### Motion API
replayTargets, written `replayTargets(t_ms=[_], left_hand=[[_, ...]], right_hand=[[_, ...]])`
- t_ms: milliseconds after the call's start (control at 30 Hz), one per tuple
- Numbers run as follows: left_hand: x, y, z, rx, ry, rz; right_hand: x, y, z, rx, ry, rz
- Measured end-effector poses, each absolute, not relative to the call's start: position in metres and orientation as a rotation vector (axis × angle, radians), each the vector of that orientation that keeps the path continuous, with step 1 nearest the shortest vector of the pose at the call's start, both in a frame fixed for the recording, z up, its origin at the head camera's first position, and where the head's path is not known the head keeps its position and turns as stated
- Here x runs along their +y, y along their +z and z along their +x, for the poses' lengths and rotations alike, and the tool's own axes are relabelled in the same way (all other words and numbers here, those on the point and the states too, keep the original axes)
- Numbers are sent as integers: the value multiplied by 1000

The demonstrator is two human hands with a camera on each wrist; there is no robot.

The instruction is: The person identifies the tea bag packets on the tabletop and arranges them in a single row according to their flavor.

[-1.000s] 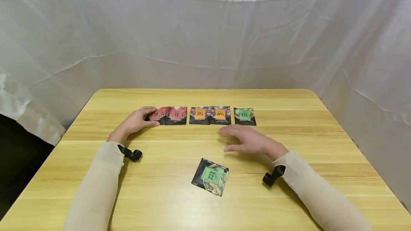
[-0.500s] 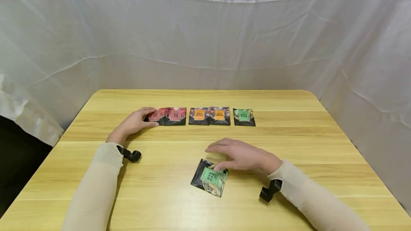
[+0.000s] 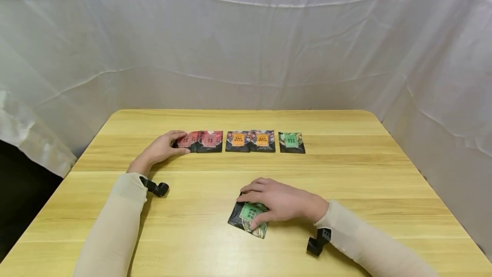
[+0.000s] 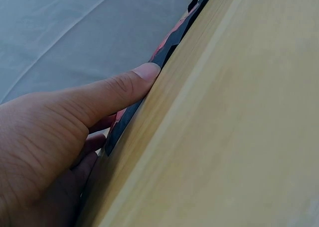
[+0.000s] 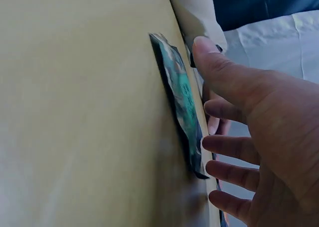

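Observation:
At the left end of the back row, my left hand (image 3: 163, 145) holds a black sachet with a red label (image 3: 185, 141). Its thumb (image 4: 130, 85) lies along the near edge and the other fingers curl at the far side. My right hand (image 3: 282, 200) spreads its fingers close over a black sachet with a green label (image 3: 248, 212), which lies askew on the nearer part of the table. In the right wrist view, thumb and fingers stand apart from this green sachet (image 5: 182, 100); the hand covers part of it in the head view.
The row continues with a second red-labelled sachet (image 3: 209, 141) overlapping the first, two orange-labelled sachets (image 3: 238, 141) side by side, and another green-labelled sachet (image 3: 291, 142) at the right end. A white curtain (image 3: 246, 54) hangs behind the wooden table (image 3: 192, 234).
My right hand has moved down and left from near the row to over the loose green sachet, which has stayed put. The left hand has not moved from the red sachet.

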State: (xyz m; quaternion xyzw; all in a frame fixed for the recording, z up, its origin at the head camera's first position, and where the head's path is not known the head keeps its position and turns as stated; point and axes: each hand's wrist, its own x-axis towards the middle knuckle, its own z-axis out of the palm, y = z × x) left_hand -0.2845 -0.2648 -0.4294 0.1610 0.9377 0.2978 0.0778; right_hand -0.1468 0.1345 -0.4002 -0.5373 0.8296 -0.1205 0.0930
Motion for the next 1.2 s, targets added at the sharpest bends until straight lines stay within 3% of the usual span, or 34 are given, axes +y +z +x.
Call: replayTargets(t_ms=[333, 1200], left_hand=[[-263, -432, -283, 2812, 901, 489], [-263, -429, -284, 2804, 910, 492]], right_hand=[[131, -406, -140, 2483, -284, -1636], [162, -392, -154, 2614, -308, -1345]])
